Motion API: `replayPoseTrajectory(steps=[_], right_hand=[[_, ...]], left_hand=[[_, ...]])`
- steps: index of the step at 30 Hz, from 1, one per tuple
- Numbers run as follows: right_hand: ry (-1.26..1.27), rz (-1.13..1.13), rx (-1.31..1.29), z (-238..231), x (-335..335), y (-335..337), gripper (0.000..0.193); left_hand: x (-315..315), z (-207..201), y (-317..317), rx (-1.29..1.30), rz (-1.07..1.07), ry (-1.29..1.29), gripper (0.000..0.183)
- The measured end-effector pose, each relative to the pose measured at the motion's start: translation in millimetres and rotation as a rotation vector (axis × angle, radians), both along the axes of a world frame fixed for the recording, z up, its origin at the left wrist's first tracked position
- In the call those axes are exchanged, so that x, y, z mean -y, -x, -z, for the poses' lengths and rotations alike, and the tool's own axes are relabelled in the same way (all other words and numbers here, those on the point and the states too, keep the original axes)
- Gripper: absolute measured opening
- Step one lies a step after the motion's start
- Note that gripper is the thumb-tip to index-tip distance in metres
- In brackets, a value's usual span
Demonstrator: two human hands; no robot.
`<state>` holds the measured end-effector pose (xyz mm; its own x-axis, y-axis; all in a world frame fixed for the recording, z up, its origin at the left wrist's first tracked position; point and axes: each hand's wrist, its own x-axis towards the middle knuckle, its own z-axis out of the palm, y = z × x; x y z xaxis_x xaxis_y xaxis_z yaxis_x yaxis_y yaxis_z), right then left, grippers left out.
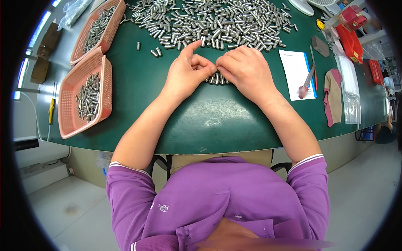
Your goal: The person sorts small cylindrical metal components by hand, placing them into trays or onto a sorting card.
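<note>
A short row of shiny metal pins (218, 79) lies side by side on the green table, below my fingertips. My left hand (187, 70) is closed in a pinch at the row's left end, its index finger lifted away. At the other end my right hand (248, 70) curls over the pins, thumb and fingers pressed together; its palm hides part of the row. The fingertips of both hands almost meet above the pins. Just beyond the hands spreads a large heap of loose metal pins (217, 25), and a few stray pins (156, 52) lie left of it.
At left, two pink plastic baskets (67, 121) hold more pins. A yellow-handled tool (51, 112) lies beyond them. To the right are a paper sheet (293, 71) with a knife-like tool (309, 79) on it, a grey block (320, 46), a glove (333, 96) and a red bin (349, 44).
</note>
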<state>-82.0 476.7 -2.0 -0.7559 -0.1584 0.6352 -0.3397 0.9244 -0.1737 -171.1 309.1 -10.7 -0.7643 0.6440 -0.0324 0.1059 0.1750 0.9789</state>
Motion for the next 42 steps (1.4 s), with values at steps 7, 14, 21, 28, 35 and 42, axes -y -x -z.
replayPoseTrajectory(steps=[7, 14, 21, 28, 35, 42], right_hand=[[-0.122, -0.013, -0.023, -3.9, 3.0, 0.7, 0.016], [-0.015, 0.002, 0.090, -12.0, -4.0, -10.1, 0.012], [0.361, 0.137, 0.413, -16.2, -11.5, -20.3, 0.012], [0.278, 0.049, 0.241, -11.6, -1.7, -14.8, 0.007], [0.093, 0.044, 0.080, -2.9, 1.8, -6.1, 0.009], [-0.004, 0.038, 0.037, -3.7, 3.8, -4.9, 0.012]], left_hand=[[-2.2, -8.4, -1.4, -0.002, 0.011, 0.062, 0.074], [1.0, -2.4, 1.0, 0.024, 0.004, -0.036, 0.072], [5.1, -6.1, 5.0, 0.081, 0.101, -0.070, 0.067], [2.7, -7.5, 0.7, 0.019, 0.077, -0.026, 0.068], [0.5, -3.0, -1.3, -0.025, 0.039, -0.031, 0.072], [0.3, -2.6, -2.9, -0.055, 0.010, 0.006, 0.071]])
